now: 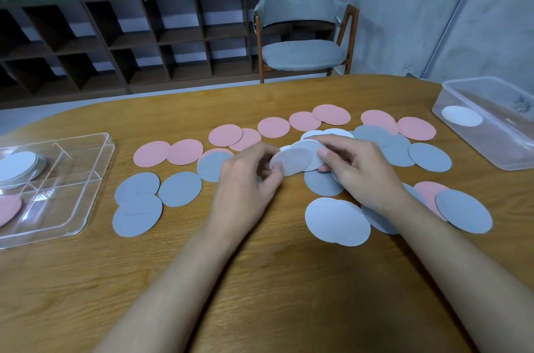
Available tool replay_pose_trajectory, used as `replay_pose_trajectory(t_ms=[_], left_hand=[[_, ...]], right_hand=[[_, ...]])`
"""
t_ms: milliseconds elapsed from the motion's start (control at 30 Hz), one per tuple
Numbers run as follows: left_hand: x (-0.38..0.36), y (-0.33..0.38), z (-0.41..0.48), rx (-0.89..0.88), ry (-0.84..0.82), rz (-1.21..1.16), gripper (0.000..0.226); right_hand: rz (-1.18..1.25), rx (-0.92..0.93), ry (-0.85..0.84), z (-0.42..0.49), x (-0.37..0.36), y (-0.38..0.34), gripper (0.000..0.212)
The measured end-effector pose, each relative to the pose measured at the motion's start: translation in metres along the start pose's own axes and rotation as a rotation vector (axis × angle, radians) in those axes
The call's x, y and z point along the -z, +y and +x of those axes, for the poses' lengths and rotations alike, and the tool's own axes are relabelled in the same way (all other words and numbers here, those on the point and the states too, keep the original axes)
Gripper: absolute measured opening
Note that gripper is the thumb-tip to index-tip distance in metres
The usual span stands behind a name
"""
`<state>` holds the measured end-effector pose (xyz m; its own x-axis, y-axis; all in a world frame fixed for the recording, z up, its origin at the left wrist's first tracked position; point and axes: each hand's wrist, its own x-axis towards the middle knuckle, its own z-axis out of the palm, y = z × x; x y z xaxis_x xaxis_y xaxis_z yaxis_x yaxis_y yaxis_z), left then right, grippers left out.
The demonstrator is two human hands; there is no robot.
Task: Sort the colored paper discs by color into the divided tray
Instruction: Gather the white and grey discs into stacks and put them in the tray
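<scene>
Pink discs (185,152), grey discs (179,188) and white discs (336,220) lie scattered over the wooden table (260,280). At the centre, my left hand (245,176) pinches the near edge of a small stack of white discs (294,160), lifted off the table. My right hand (358,167) holds the same stack from the right, thumb on top. The clear divided tray (95,176) sits at the left edge. Its far compartment holds a pile of white discs (17,166); its near compartment holds a pink disc (8,208).
A clear plastic tub (474,147) with one white disc (461,116) inside stands at the far right. A grey chair (303,20) and a dark wooden shelf (115,40) are behind the table.
</scene>
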<state>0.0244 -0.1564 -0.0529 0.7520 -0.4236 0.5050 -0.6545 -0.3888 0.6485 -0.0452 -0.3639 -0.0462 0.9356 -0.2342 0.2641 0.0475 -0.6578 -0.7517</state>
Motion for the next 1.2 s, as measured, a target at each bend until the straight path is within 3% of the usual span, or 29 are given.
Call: replay_pose_trajectory(t_ms=[133, 300, 433, 533, 700, 867, 1033, 1200], left_hand=[[-0.004, 0.001, 0.001, 0.175, 0.049, -0.139, 0.021], [-0.004, 0.0, 0.0, 0.198, 0.021, -0.116, 0.021], [-0.005, -0.001, 0.001, 0.193, 0.038, -0.1, 0.022], [-0.008, -0.004, 0.002, 0.096, -0.025, 0.019, 0.028], [-0.015, -0.011, 0.002, 0.023, -0.337, 0.254, 0.058], [-0.009, -0.013, 0.004, 0.044, -0.267, 0.249, 0.046], [-0.001, -0.013, 0.007, -0.109, -0.29, 0.388, 0.03], [0.003, -0.012, 0.008, -0.238, -0.246, 0.474, 0.043]], right_hand=[[0.066, -0.025, -0.038, -0.001, -0.002, -0.003, 0.037], [0.112, -0.034, -0.105, -0.006, -0.005, -0.008, 0.037], [-0.092, 0.066, -0.11, -0.004, -0.006, -0.009, 0.042], [-0.15, 0.107, -0.034, -0.002, -0.003, -0.007, 0.037], [-0.092, 0.071, 0.092, 0.004, 0.003, 0.003, 0.033], [-0.077, 0.005, 0.141, 0.007, 0.002, 0.008, 0.033], [-0.082, -0.02, 0.15, 0.007, 0.003, 0.006, 0.036], [-0.079, -0.036, 0.142, 0.007, 0.002, 0.007, 0.037]])
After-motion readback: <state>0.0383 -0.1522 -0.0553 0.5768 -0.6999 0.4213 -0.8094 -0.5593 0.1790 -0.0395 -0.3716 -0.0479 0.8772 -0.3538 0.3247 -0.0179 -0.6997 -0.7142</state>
